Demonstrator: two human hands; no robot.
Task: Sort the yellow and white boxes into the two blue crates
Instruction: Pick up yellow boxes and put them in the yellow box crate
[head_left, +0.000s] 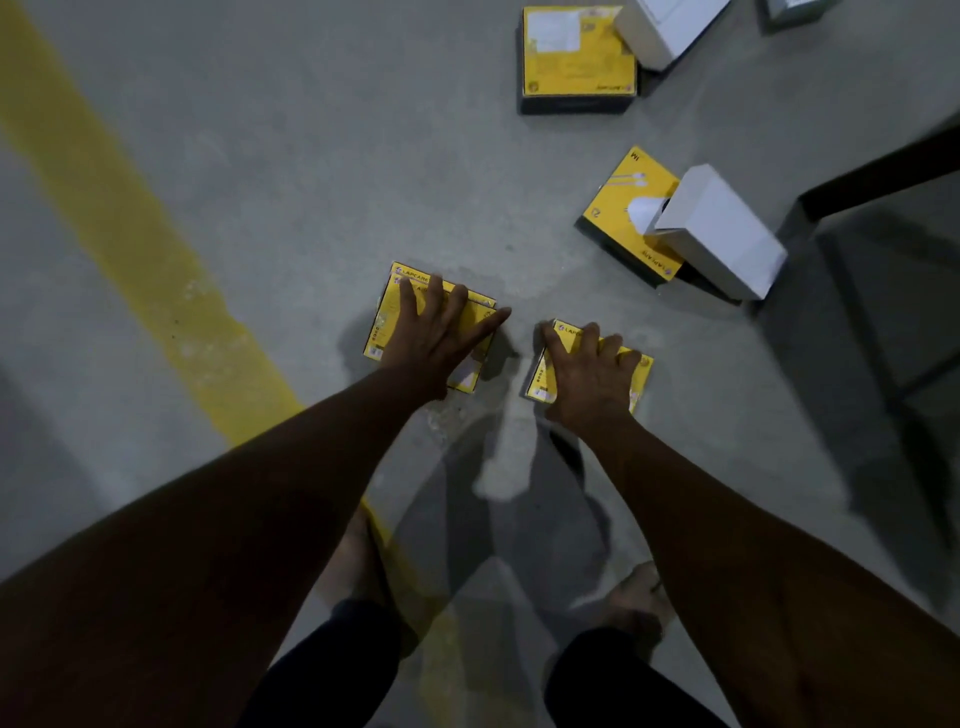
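— Well, what is being done by the left hand (436, 338)?

— It is being pressed flat, fingers spread and straight, on a stack of two yellow boxes (382, 338) that is lying on the grey floor (311, 156), just right of a painted yellow line (130, 234). Nothing is being gripped by it.

— And by the right hand (587, 379)?

— A single yellow box (540, 387) is being grasped: the fingers are being bent over its far edge while the thumb is being laid along its left side. That box is also being kept on the floor, just beside the stack but apart from it.

— Where are the other boxes being shown?

— Farther off to the right, a third yellow box (618, 208) is being overlapped by a white box (727, 234) that is tilted across its corner. Beyond them, at the top edge, a fourth yellow box (576, 62) is being touched by a second white box (670, 26), which is being cut off by the frame. A dark frame (872, 176) is being seen at the right.
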